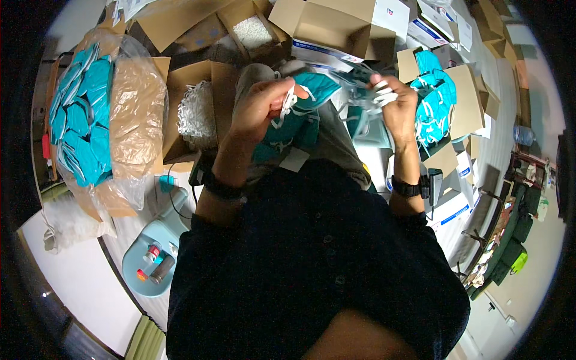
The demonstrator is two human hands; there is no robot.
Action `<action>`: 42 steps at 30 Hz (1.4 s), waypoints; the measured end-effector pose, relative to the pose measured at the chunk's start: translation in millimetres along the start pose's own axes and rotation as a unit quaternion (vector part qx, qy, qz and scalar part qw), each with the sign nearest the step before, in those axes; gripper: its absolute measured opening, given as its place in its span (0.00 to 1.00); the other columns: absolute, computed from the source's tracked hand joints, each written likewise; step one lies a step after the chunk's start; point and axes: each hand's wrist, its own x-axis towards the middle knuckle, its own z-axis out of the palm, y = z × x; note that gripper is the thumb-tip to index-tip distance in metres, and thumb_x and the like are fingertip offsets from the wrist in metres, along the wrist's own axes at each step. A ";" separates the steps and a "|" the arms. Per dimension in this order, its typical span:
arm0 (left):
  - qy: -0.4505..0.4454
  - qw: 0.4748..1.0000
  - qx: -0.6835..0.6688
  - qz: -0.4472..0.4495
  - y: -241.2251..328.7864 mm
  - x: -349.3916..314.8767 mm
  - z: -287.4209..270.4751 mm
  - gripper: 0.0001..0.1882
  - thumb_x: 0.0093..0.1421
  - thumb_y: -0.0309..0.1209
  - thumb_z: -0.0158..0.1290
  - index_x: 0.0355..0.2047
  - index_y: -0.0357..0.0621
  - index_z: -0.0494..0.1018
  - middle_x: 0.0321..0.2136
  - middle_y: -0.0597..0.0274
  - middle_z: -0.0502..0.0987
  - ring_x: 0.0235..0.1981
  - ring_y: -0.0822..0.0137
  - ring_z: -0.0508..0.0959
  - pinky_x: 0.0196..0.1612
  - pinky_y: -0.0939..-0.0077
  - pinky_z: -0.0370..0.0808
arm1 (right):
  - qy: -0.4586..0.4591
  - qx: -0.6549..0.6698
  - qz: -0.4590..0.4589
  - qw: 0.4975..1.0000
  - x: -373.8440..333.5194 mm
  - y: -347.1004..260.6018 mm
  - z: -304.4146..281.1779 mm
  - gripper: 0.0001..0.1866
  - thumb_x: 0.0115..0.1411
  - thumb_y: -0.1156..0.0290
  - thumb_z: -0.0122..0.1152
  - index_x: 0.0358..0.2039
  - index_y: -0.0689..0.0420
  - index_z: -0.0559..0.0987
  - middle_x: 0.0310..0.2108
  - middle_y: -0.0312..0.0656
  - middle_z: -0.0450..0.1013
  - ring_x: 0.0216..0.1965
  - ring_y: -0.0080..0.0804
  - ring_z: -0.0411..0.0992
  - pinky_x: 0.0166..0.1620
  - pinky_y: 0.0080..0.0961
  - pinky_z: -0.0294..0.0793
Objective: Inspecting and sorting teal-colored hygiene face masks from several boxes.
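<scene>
In front of me my left hand is closed on white elastic straps in a pinch. Against its fingertips is a teal fabric piece, shaped like a face mask. To the right, my right hand is curled around a bunch of white straps. Thin clear plastic, blurred in part, hangs between the two hands. More teal mask-like pieces with white straps lie on my lap, below the left hand.
A plastic-lined box of teal pieces stands at left. Beside it, another carton holds white straps. Teal pieces fill a box at right. An open carton is ahead. A light-blue stool carries bottles.
</scene>
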 end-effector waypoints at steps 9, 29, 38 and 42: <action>-0.042 0.968 0.242 0.056 13.0 -3.2 8.8 0.11 0.58 0.36 0.52 0.27 0.46 0.80 0.18 0.77 0.71 0.18 0.83 0.64 0.21 0.86 0.57 | -0.276 0.004 -0.092 0.957 4.2 -36.9 68.0 0.16 0.52 0.70 0.63 0.43 0.52 0.76 0.30 0.47 0.75 0.25 0.32 0.73 0.30 0.28 0.71; -0.050 0.970 0.199 0.133 -29.2 -1.4 41.6 0.17 0.63 0.35 0.45 0.20 0.39 0.70 0.17 0.69 0.67 0.21 0.78 0.64 0.27 0.82 0.61 | -0.027 0.578 0.336 0.743 17.1 -3.7 55.2 0.11 0.63 0.69 0.40 0.32 0.54 0.73 0.16 0.34 0.65 0.15 0.23 0.58 0.17 0.19 0.56; -0.018 0.964 0.247 0.094 -17.9 -32.2 43.7 0.17 0.64 0.35 0.42 0.19 0.41 0.65 0.17 0.66 0.65 0.20 0.74 0.64 0.26 0.79 0.62 | 0.084 0.632 0.376 0.673 57.0 19.6 56.5 0.10 0.59 0.75 0.40 0.27 0.57 0.72 0.19 0.37 0.65 0.15 0.25 0.59 0.18 0.19 0.59; -0.020 0.952 0.294 0.080 -20.1 -46.4 43.4 0.18 0.64 0.37 0.41 0.19 0.43 0.63 0.17 0.67 0.63 0.20 0.74 0.62 0.26 0.78 0.61 | 0.116 0.647 0.347 0.669 78.9 68.5 48.6 0.10 0.60 0.75 0.40 0.24 0.55 0.70 0.19 0.37 0.65 0.15 0.25 0.60 0.19 0.21 0.63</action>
